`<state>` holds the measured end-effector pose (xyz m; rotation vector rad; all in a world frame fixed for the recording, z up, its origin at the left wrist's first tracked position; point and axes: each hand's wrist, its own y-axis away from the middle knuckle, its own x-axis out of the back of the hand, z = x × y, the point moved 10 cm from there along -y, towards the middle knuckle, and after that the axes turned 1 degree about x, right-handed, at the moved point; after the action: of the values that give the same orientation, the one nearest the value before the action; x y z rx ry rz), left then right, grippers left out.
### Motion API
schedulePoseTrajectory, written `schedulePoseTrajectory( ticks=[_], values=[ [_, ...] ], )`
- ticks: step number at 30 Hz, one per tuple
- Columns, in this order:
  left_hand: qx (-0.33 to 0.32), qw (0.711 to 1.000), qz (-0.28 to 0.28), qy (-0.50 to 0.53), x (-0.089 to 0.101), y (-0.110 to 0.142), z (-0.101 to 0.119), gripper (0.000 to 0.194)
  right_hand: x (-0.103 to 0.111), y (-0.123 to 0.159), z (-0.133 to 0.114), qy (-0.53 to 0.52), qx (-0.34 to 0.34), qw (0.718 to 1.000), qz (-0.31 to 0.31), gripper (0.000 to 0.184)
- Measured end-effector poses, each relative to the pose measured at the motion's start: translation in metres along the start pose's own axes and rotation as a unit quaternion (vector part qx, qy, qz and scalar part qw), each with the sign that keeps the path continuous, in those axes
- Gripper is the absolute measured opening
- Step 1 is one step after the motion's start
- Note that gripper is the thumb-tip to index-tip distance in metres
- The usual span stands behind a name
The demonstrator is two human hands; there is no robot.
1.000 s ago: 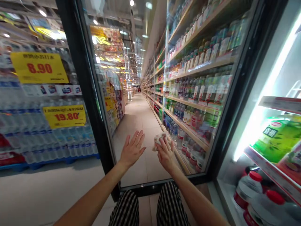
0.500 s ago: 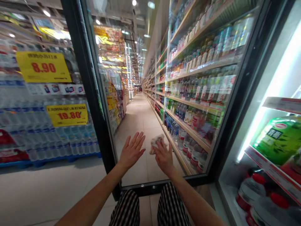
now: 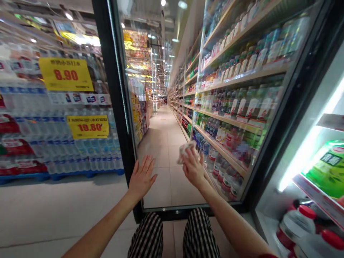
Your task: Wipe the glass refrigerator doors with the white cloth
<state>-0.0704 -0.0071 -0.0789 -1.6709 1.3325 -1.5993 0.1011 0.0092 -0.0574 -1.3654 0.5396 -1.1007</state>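
Observation:
A glass door point(image 3: 158, 186) in a black frame point(image 3: 116, 89) stands in front of me. My left hand point(image 3: 141, 178) lies flat near the lower left of the pane, fingers stretched and slightly spread, holding nothing. To its right, my right hand point(image 3: 194, 168) presses a crumpled pale cloth point(image 3: 187, 148) against the glass. Part of the cloth is hidden beneath the fingers. Shelves of drink bottles appear in the pane behind the right hand.
Wrapped packs of bottled water point(image 3: 67, 156) are stacked at the left with yellow price signs point(image 3: 66, 74). At the right, a lit cooler shelf point(image 3: 319, 193) holds a green-labelled bottle point(image 3: 326, 168) above red-capped bottles point(image 3: 295, 225). My knees point(image 3: 147, 236) are below the door.
My right hand has moved the cloth slightly up and to the right in the view. My left hand sits a little lower and further left. The camera view has shifted slightly.

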Motion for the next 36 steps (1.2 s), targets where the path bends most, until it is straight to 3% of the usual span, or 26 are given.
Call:
schedulePoseTrajectory(
  ticks=[2,3,4,6,8,9,10,13,15,16,20,21,22,26,27,28,32,34,36],
  values=[
    [0.013,1.0,-0.005,-0.001,0.001,0.004,-0.004,0.07,0.014,-0.014,0.025,0.03,-0.09,0.994,0.053,0.04],
    [0.019,1.0,-0.006,-0.001,0.002,0.006,-0.005,0.071,0.014,-0.017,0.025,0.031,-0.095,0.994,0.052,0.041],
    [0.025,1.0,-0.004,-0.002,0.003,0.007,-0.007,0.072,0.009,-0.017,0.014,0.021,-0.064,0.997,0.035,0.04],
    [0.026,1.0,0.003,-0.004,0.009,0.008,-0.008,0.072,-0.009,-0.007,-0.03,-0.018,0.072,0.997,-0.031,0.037],
    [0.013,1.0,0.015,-0.011,0.018,0.008,-0.007,0.072,-0.02,0.006,-0.069,-0.048,0.189,0.978,-0.073,0.035],
    [0.005,1.0,0.023,-0.015,0.023,0.008,-0.008,0.071,-0.022,0.006,-0.079,-0.053,0.21,0.973,-0.077,0.035],
    [0.0,0.999,0.031,-0.018,0.028,0.009,-0.008,0.071,-0.022,-0.002,-0.08,-0.054,0.201,0.975,-0.074,0.034],
    [0.002,0.998,0.059,-0.027,0.039,0.009,-0.014,0.07,-0.013,-0.041,-0.052,-0.032,0.06,0.997,-0.024,0.034],
    [0.006,0.997,0.071,-0.034,0.043,0.009,-0.018,0.069,-0.011,-0.052,-0.044,-0.02,0.012,1.0,-0.003,0.036],
    [0.006,0.997,0.074,-0.038,0.043,0.009,-0.019,0.069,-0.012,-0.051,-0.05,-0.021,0.031,0.999,-0.005,0.036],
    [-0.001,0.996,0.078,-0.043,0.044,0.006,-0.022,0.071,-0.03,-0.026,-0.098,-0.045,0.225,0.972,-0.058,0.034],
    [-0.001,0.996,0.078,-0.043,0.045,0.005,-0.023,0.071,-0.031,-0.028,-0.102,-0.048,0.241,0.968,-0.057,0.034],
    [0.002,0.996,0.079,-0.041,0.046,0.003,-0.024,0.072,-0.03,-0.036,-0.1,-0.05,0.233,0.97,-0.052,0.035],
    [0.027,0.996,0.083,-0.025,0.052,-0.007,-0.031,0.072,-0.018,-0.087,-0.065,-0.042,0.07,0.997,-0.002,0.038],
    [0.032,0.996,0.086,-0.021,0.053,-0.01,-0.032,0.073,-0.016,-0.091,-0.062,-0.039,0.058,0.998,0.002,0.039],
    [0.034,0.995,0.09,-0.019,0.055,-0.013,-0.032,0.073,-0.016,-0.09,-0.066,-0.039,0.073,0.997,0.0,0.038],
    [0.022,0.995,0.097,-0.02,0.057,-0.025,-0.026,0.072,-0.017,-0.061,-0.091,-0.041,0.247,0.968,-0.033,0.033],
    [0.012,0.995,0.1,-0.023,0.056,-0.034,-0.021,0.071,-0.01,-0.069,-0.072,-0.026,0.217,0.976,-0.02,0.033],
    [0.005,0.994,0.106,-0.025,0.056,-0.046,-0.014,0.071,0.007,-0.092,-0.031,-0.003,0.096,0.995,0.028,0.036]
  ],
)
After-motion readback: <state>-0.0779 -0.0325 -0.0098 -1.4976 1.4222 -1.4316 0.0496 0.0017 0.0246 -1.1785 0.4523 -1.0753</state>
